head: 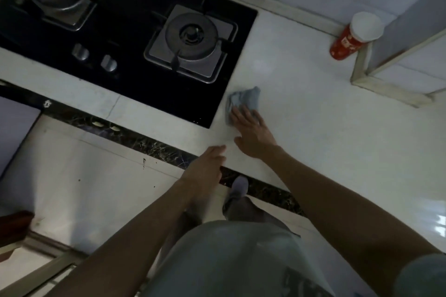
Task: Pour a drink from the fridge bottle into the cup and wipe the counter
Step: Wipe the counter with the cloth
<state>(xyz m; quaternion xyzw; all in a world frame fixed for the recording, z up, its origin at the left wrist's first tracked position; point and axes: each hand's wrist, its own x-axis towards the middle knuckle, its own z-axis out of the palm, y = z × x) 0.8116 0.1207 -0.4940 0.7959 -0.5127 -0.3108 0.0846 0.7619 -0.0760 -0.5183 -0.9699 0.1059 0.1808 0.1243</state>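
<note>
A crumpled blue-grey cloth (248, 98) lies on the white counter (313, 128), just right of the black hob. My right hand (253, 135) presses flat on the cloth's near edge, fingers straight and spread. My left hand (210, 164) rests with straight fingers on the counter's front edge, a little to the left, holding nothing. A red paper cup (354, 36) with a white inside stands at the back of the counter beside the wall. No bottle is in view.
A black glass gas hob (135, 79) with two burners and two knobs fills the left of the counter. A tiled pillar with a pale frame (386, 87) juts out at the back right. Below the counter's dark marble edge is light floor, with my foot (239, 188).
</note>
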